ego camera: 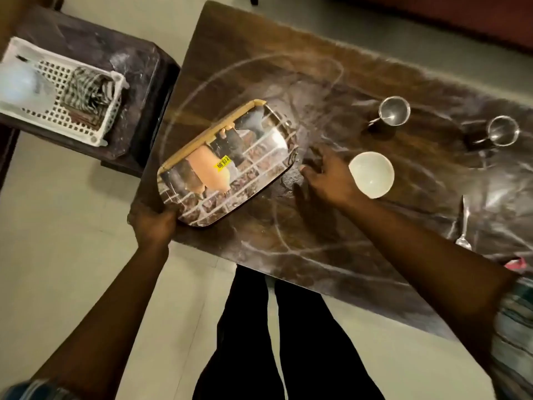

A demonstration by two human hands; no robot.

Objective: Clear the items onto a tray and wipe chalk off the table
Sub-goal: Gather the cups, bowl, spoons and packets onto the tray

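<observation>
A dark table scrawled with chalk fills the view over a pale floor. The left hand grips the tray by its 7 o'clock corner, likely setting it within reach. The right hand, at the tray's 3 o'clock, is spread and empty beside the bowl. Two cups stand at 1 o'clock, a spoon at 4, all waiting to be loaded

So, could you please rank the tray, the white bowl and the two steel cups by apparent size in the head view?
1. tray
2. bowl
3. left cup and right cup: alike, not ranked.
</observation>
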